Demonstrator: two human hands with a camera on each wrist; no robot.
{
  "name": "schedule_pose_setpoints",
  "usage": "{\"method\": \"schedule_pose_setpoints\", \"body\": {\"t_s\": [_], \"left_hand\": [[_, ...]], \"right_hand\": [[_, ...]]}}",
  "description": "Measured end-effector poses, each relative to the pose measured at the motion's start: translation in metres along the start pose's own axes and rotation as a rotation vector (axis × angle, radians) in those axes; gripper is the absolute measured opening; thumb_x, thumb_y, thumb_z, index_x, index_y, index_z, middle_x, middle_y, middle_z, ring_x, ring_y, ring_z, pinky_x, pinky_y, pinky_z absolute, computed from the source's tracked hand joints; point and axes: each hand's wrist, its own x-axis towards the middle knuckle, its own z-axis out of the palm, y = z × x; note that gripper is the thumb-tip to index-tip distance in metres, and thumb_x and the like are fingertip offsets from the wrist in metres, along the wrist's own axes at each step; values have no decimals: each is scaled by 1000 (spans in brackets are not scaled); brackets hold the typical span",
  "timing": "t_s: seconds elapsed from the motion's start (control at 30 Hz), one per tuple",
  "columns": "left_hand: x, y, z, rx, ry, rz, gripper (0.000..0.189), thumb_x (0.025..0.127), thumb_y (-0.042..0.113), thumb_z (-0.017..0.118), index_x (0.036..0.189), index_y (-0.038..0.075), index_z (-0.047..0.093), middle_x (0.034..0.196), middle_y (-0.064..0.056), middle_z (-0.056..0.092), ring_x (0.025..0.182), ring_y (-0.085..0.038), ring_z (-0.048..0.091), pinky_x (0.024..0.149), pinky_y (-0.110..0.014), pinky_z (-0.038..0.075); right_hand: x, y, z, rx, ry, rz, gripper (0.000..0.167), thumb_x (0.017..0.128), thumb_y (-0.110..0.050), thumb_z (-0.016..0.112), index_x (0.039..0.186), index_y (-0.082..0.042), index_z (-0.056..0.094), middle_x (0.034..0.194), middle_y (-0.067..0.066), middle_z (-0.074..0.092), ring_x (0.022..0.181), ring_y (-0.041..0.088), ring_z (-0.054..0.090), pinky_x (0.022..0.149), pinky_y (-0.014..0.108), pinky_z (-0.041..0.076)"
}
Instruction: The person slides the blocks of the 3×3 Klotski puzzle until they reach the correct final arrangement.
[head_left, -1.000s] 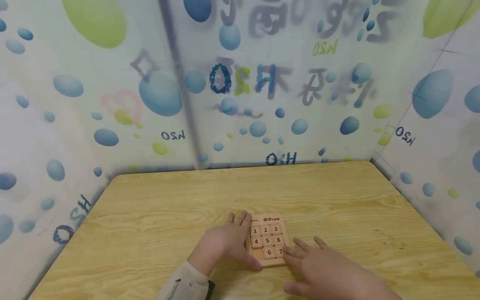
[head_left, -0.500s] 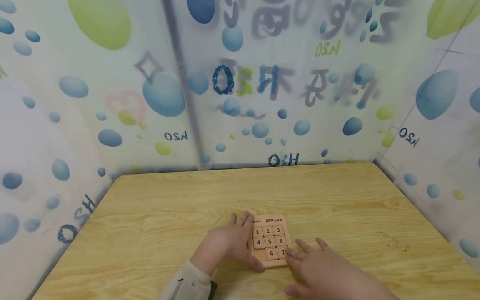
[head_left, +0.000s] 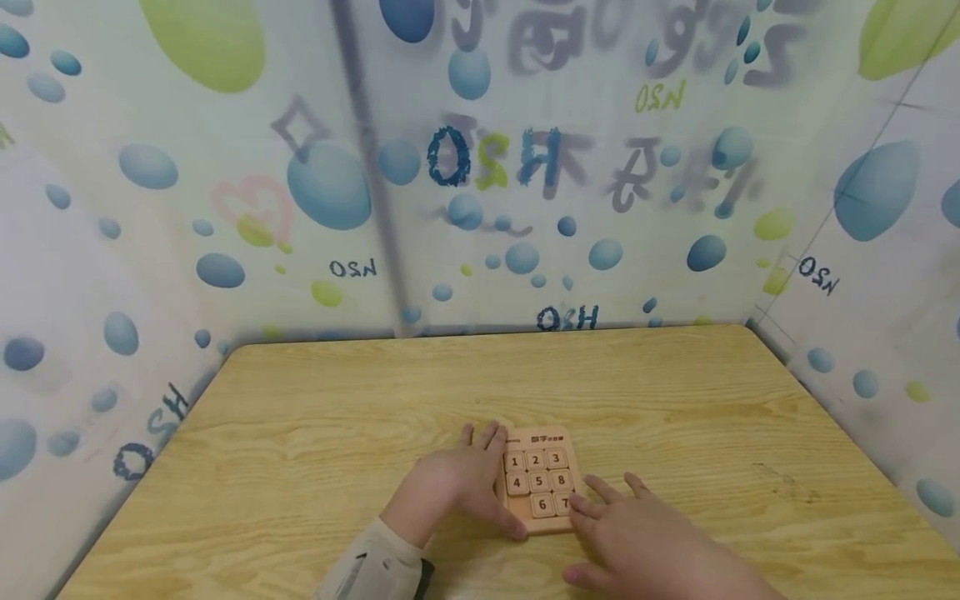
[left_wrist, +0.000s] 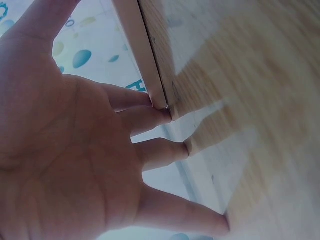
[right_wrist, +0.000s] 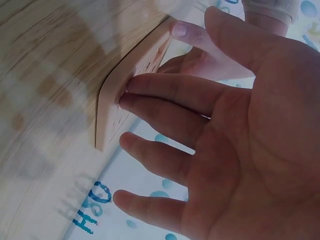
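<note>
A wooden number sliding puzzle (head_left: 551, 527) lies flat, its tiles reading 1 2 3, then 4 5 8, then a gap, 6 and 7. My left hand (head_left: 456, 485) rests along its left side, thumb at the lower left corner, fingertips by the upper left edge. In the left wrist view those fingers (left_wrist: 165, 152) are spread straight, two at the puzzle's edge and the others on the table. With straight fingers, my right hand (head_left: 641, 533) touches the 7 tile (head_left: 563, 503). Two of its fingertips (right_wrist: 131, 84) meet the puzzle's face in the right wrist view; the others are off it.
A wood-grain table (head_left: 360, 400) carries the puzzle near its front. Pale walls (head_left: 480, 275) with blue and green drop patterns and H2O lettering stand behind it and on both sides.
The head view has shifted slightly. Both hands keep their places at the puzzle, and the tile order is the same.
</note>
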Motion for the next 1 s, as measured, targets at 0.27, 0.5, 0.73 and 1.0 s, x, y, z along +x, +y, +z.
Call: {"method": "schedule_pose_setpoints", "body": {"t_s": [0.27, 0.5, 0.73, 1.0], "left_hand": [[-1, -4, 1, -10, -3, -9, 140, 68, 73, 90, 172, 16, 15, 182, -1, 13, 168, -37, 11, 107, -93, 30], [0, -2, 2, -10, -6, -6, 139, 68, 74, 89, 172, 18, 16, 182, -1, 12, 168, -37, 12, 107, -94, 28], [0, 1, -1, 8, 0, -13, 140, 67, 75, 89, 172, 19, 17, 182, 0, 12, 168, -36, 12, 106, -95, 27], [-3, 1, -1, 13, 9, -15, 139, 67, 75, 89, 172, 19, 18, 182, 1, 13, 168, -36, 14, 107, -95, 26]], "right_hand": [[11, -16, 3, -35, 23, -72, 75, 96, -70, 63, 147, -16, 65, 159, 0, 59, 156, 31, 45, 125, 70, 35], [13, -13, -2, -23, 65, -31, 75, 98, -68, 62, 151, -16, 61, 163, -1, 54, 159, 31, 41, 126, 73, 30], [9, -7, -1, -25, 94, 51, 73, 97, -66, 63, 146, -13, 66, 161, 2, 57, 157, 34, 43, 126, 74, 28], [14, -19, 7, -48, 62, -25, 78, 96, -70, 62, 145, -10, 66, 157, 6, 61, 156, 32, 45, 126, 73, 30]]}}
